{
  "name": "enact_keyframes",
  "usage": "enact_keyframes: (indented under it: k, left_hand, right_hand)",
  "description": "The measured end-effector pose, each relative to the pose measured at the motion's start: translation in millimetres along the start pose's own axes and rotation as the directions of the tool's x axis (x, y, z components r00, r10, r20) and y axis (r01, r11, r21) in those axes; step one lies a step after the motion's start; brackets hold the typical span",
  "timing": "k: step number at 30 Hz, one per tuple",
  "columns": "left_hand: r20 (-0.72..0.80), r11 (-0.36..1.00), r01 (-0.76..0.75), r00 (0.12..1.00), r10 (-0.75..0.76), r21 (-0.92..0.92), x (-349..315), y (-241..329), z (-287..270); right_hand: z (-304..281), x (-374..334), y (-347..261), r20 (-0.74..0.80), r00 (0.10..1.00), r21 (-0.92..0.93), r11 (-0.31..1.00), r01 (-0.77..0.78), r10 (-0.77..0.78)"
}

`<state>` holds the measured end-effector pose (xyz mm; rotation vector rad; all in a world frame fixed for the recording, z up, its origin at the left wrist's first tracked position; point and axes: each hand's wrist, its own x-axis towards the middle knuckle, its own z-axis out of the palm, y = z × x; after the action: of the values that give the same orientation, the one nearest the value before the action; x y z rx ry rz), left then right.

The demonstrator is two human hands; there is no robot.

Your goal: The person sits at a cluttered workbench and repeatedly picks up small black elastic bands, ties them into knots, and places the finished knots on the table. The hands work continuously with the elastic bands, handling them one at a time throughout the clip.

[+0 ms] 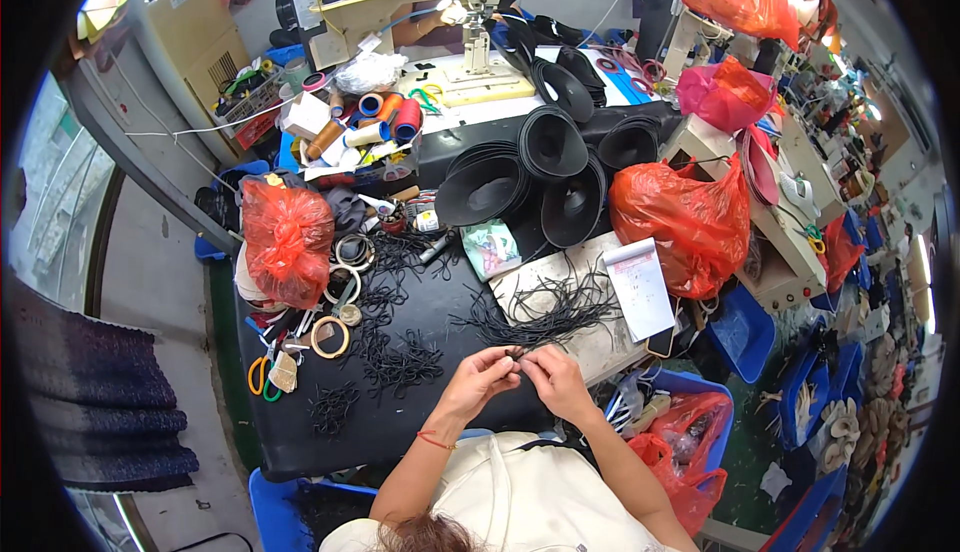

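Note:
Close to the front edge of the black table (300,447), my left hand (480,384) and my right hand (556,382) meet with fingertips pinched together. Between them shows a small dark bit of black cord (517,356); most of it is hidden by my fingers. Just beyond my hands, a loose heap of thin black cords (570,304) spreads over a pale board (615,350). Left of them, small looped or knotted black cords (405,364) lie scattered, with a separate little clump (333,408) nearer the table's front.
Stacked black curved pieces (485,192) stand behind the cords. Red plastic bags (680,222) and a notepad (640,290) sit at the right. Tape rolls (330,337), scissors (265,377) and another red bag (288,242) are left. A sewing machine (475,72) stands at the back.

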<state>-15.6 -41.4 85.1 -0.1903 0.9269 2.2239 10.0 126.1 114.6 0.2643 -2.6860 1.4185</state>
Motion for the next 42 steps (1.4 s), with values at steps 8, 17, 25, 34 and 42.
enact_keyframes:
  k: [8, 17, 25, 34, 42]
  left_hand:
    - [-0.143, 0.974, -0.096, 0.982, 0.127, 0.206, 1.2, -1.9, 3.1]
    - [-0.161, 0.969, -0.176, 0.966, 0.204, 0.172, -3.2, -1.5, 12.0]
    - [-0.235, 0.728, -0.375, 0.776, 0.585, 0.574, -1.3, -21.7, 29.8]
    - [-0.223, 0.81, -0.4, 0.822, 0.525, 0.429, -1.3, -19.6, 20.9]
    - [-0.046, 0.426, -0.38, 0.699, 0.713, 0.821, -11.2, -14.9, 32.4]
  right_hand:
    - [-5.0, -6.4, -24.4, 0.38, 0.854, 0.775, 0.381, -0.504, 0.356]
    - [12.7, -9.2, -5.8, 0.092, 0.902, 0.566, 0.723, -0.396, 0.422]
    - [20.0, -4.4, -25.9, -0.129, 0.892, 0.268, 0.881, -0.39, 0.434]
    - [32.0, -9.0, -9.7, -0.14, 0.891, 0.4, 0.848, -0.348, 0.432]
    - [30.3, -6.4, -5.8, -0.086, 0.877, 0.489, 0.787, -0.376, 0.473]
